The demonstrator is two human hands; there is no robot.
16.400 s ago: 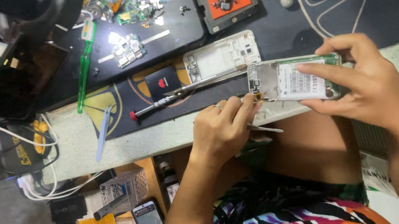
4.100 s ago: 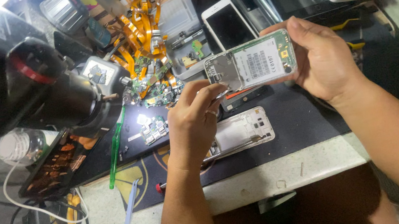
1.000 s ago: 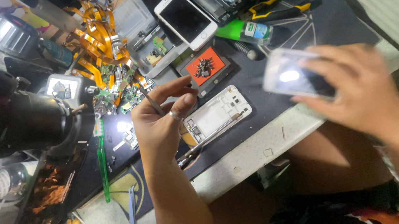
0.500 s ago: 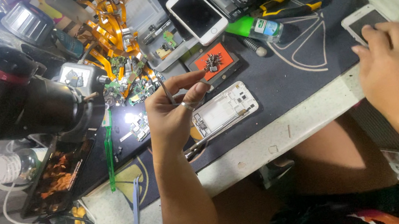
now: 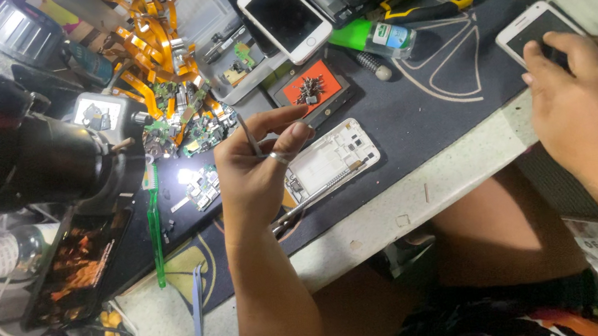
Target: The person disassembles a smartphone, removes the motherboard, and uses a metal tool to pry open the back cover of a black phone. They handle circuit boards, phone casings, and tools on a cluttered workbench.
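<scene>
Tweezers: my left hand is pinching them above the opened phone frame at the bench's front edge; my right hand, fingers spread, is pressing a white phone.

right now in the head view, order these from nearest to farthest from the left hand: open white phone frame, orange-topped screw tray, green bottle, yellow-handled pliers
From the left hand:
1. open white phone frame, just right of it
2. orange-topped screw tray, beyond the frame
3. green bottle, farther up-right
4. yellow-handled pliers, at the back right
</scene>
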